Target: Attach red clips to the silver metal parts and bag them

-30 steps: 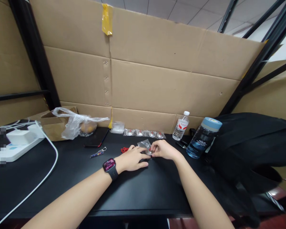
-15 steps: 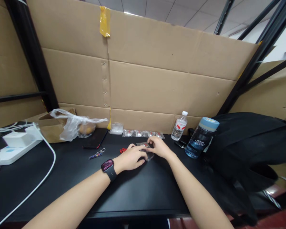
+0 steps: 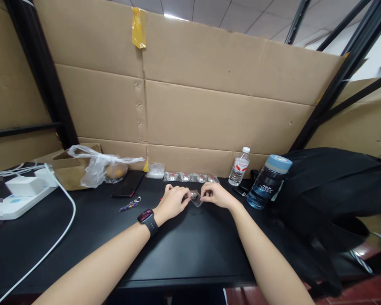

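Note:
Between my two hands is a small clear plastic bag (image 3: pixel 196 199) with a round silver and red item inside. My left hand (image 3: pixel 173 202), with a dark smartwatch (image 3: pixel 147 221) on the wrist, pinches the bag's left edge. The fingertips of my right hand (image 3: pixel 216 195) pinch its right edge. Just behind, a row of similar bagged round items (image 3: pixel 184 177) lies along the cardboard. A stack of clear empty-looking bags (image 3: pixel 155 170) sits left of that row. Only a speck of something red shows beside my left hand.
At left are a keychain (image 3: pixel 131 205), a black phone-like slab (image 3: pixel 127 184), a tied plastic bag (image 3: pixel 105 166) and a white power strip (image 3: pixel 19 202). To the right stand a water bottle (image 3: pixel 239 168), a blue-lidded bottle (image 3: pixel 268 183) and a black backpack (image 3: pixel 330 190). Cardboard (image 3: pixel 190 123) walls the back.
My hands have drawn slightly apart, now gripping opposite edges of the small bag, which shows more clearly between them. My left hand has shifted over the red thing and hides most of it.

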`<state>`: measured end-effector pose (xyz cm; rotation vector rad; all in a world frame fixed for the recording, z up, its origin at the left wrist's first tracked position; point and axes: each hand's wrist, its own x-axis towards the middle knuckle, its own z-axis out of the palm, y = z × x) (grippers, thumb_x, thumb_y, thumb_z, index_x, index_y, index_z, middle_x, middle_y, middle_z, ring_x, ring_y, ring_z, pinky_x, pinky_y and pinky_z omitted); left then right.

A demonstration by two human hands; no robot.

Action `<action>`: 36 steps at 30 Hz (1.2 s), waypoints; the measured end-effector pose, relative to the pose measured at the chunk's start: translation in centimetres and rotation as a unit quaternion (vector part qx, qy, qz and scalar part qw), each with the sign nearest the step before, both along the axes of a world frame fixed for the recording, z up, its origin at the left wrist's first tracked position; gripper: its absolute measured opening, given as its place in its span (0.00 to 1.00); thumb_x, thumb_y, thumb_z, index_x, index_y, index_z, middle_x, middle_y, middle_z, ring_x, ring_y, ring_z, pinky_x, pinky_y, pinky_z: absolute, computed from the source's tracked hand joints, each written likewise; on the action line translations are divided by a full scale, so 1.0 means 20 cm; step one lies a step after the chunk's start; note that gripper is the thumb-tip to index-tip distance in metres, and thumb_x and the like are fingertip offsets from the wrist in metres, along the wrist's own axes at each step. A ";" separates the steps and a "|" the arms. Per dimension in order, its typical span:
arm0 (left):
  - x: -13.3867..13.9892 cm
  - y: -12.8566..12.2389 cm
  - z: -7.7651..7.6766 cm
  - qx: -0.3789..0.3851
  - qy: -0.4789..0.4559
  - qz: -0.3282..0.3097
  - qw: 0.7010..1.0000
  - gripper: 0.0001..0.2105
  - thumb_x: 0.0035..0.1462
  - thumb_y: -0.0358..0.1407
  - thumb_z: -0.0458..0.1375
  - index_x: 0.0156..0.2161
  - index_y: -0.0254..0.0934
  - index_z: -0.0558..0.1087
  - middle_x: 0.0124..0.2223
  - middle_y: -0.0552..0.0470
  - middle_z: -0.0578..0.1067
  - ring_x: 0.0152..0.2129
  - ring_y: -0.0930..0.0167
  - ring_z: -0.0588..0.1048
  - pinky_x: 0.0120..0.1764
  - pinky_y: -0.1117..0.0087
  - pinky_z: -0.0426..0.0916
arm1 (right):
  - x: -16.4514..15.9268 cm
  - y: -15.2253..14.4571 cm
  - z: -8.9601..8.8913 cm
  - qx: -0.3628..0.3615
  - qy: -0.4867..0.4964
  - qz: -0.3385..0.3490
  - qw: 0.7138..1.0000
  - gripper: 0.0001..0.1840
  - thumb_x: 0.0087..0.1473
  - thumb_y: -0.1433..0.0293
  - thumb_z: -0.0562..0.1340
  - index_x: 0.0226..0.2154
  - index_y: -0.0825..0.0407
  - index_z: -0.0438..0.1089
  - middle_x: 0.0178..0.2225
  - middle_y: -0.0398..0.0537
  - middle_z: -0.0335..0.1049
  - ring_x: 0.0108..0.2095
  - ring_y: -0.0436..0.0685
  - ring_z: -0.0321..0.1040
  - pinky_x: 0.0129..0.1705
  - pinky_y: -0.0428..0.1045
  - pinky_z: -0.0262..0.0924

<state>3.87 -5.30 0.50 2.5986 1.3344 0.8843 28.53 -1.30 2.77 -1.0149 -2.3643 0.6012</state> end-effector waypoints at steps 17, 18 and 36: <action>0.02 0.01 0.01 -0.057 -0.090 0.097 0.990 0.13 0.57 0.29 0.55 0.47 0.45 0.65 0.32 0.59 0.80 0.39 0.67 0.76 0.45 0.63 0.52 | -0.07 0.04 -0.11 -0.087 0.133 -0.079 0.984 0.10 0.50 0.71 0.64 0.37 0.50 0.65 0.23 0.39 0.73 0.24 0.51 0.68 0.30 0.44 0.59; 0.02 0.00 0.01 -0.046 -0.081 0.095 0.991 0.14 0.58 0.29 0.54 0.48 0.45 0.65 0.32 0.59 0.80 0.39 0.67 0.76 0.45 0.63 0.52 | -0.08 0.04 -0.11 -0.069 0.109 -0.081 0.988 0.06 0.51 0.72 0.63 0.35 0.51 0.68 0.24 0.41 0.73 0.25 0.51 0.69 0.30 0.44 0.59; -0.02 0.03 -0.02 0.018 0.026 0.051 0.998 0.07 0.53 0.36 0.61 0.39 0.41 0.76 0.47 0.47 0.78 0.52 0.58 0.67 0.50 0.55 0.55 | -0.14 0.01 -0.14 0.082 -0.040 -0.087 0.992 0.07 0.55 0.70 0.66 0.39 0.51 0.77 0.43 0.51 0.71 0.47 0.59 0.68 0.54 0.54 0.60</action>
